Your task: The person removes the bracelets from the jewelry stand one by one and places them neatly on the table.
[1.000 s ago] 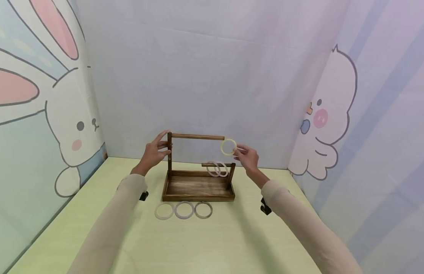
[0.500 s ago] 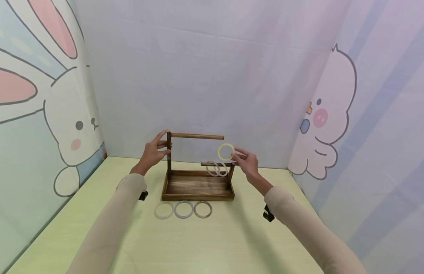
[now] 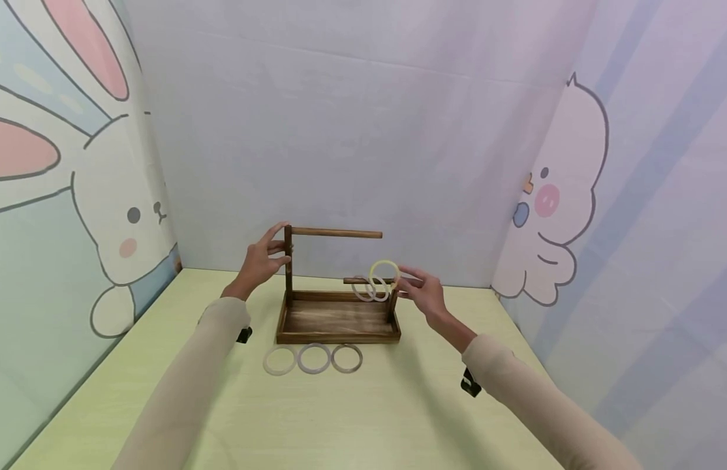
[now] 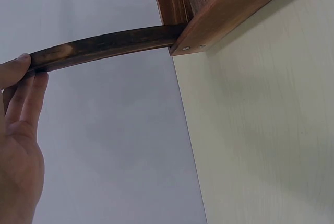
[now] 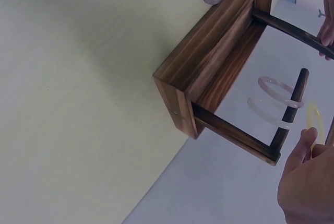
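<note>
In the head view my left hand grips the tall left post of a wooden bangle stand near its top. The left wrist view shows the thumb on one side of that post and the fingers on the other. My right hand pinches a yellow bangle by its edge, close to the lower bar. From the right wrist, the yellow bangle appears beside this bar, not around it. Two pale translucent bangles hang on the lower bar.
Three bangles lie in a row on the table before the stand: a clear one, a pale lilac one and a brownish grey one. The upper bar carries no bangle; its right end is free. Cloth walls enclose the table.
My right hand has lowered the yellow bangle from beside the upper bar's free end, down and slightly left, to the level of the lower bar. The left hand keeps its grip on the post.
</note>
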`<state>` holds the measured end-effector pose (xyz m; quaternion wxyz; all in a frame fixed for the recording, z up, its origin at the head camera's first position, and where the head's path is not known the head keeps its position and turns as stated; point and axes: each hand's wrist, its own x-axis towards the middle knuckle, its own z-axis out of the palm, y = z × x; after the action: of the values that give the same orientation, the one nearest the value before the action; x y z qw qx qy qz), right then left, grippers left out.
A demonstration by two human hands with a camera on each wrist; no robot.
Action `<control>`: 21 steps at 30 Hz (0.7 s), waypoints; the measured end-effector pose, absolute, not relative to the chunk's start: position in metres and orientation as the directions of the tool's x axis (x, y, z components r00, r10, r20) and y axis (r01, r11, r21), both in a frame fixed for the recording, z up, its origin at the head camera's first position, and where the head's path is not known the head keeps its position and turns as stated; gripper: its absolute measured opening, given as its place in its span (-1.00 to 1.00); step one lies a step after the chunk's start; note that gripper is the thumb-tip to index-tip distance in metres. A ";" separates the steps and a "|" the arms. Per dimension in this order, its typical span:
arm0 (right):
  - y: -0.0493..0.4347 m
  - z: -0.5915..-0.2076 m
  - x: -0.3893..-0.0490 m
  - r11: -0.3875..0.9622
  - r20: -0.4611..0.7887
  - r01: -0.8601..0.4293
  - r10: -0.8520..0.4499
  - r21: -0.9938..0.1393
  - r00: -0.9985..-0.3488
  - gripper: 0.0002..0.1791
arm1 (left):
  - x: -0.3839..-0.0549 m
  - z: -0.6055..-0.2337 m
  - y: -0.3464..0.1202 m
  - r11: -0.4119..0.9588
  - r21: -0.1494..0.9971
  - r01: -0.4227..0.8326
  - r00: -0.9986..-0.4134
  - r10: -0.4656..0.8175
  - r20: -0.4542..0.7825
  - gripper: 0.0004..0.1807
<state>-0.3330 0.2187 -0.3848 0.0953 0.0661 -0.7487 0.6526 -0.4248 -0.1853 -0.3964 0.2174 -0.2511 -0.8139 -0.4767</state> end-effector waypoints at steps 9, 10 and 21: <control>0.218 -0.393 -0.317 0.150 0.203 -0.203 -0.017 -0.968 -0.979 -0.58 | -0.425 -0.396 -0.187 0.448 0.651 0.613 -0.778 0.197 0.597 0.04; 0.219 -0.394 -0.315 0.156 0.200 -0.201 -0.020 -0.967 -0.980 -0.57 | -0.425 -0.396 -0.187 0.448 0.649 0.615 -0.776 0.198 0.599 0.04; 0.227 -0.418 -0.302 0.199 0.136 -0.137 -0.015 -0.970 -0.991 -0.56 | -0.429 -0.399 -0.186 0.442 0.646 0.623 -0.771 0.207 0.602 0.05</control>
<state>-0.3021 0.2266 -0.4177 0.0481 0.0491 -0.7727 0.6310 -0.4286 -0.1857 -0.3986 0.2243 -0.2534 -0.8188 -0.4637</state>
